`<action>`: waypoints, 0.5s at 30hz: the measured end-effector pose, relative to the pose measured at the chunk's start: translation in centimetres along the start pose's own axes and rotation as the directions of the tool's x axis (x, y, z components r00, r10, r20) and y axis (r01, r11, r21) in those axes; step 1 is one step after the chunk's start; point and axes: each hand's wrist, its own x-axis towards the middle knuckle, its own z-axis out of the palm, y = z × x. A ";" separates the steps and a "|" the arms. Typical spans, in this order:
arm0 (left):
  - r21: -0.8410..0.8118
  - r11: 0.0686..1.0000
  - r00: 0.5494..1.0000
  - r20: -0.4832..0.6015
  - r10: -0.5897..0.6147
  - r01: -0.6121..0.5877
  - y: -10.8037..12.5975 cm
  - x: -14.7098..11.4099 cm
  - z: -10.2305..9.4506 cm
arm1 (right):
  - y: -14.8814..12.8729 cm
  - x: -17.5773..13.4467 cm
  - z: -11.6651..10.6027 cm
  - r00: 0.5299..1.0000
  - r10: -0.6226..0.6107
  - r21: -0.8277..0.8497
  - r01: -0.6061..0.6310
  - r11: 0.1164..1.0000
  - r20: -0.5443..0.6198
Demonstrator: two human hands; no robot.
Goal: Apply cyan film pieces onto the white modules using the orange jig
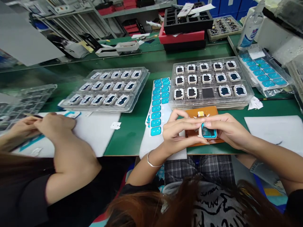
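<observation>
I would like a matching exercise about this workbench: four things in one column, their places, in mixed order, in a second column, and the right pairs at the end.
Things
1. Square watch body
2. Silver bangle
3. Loose blue sticker sheets
4. Clear bottle

Places
A. Between the left-side tray and the right-side tray
B. Behind the bagged blue stickers
C. Around the left wrist
D. Held by the left hand and the right hand

Right pairs: 1-D, 2-C, 3-A, 4-B
</observation>
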 end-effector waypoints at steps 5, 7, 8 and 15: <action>0.000 1.000 1.000 0.003 -0.007 0.007 0.1 0.0 0.0 | -0.1 0.1 0.0 1.000 0.009 0.015 -0.009 1.000 -0.008; -0.005 1.000 1.000 0.001 -0.007 0.007 0.0 -0.1 0.0 | -0.1 0.1 0.0 1.000 0.005 0.016 -0.005 1.000 -0.007; -0.008 1.000 1.000 0.001 -0.006 0.006 0.0 -0.1 0.0 | -0.1 0.1 0.0 1.000 0.003 0.012 -0.003 1.000 -0.005; -0.014 1.000 1.000 0.016 0.001 -0.001 0.0 -0.2 -0.1 | -0.1 0.1 -0.1 1.000 -0.001 -0.071 0.000 0.997 -0.017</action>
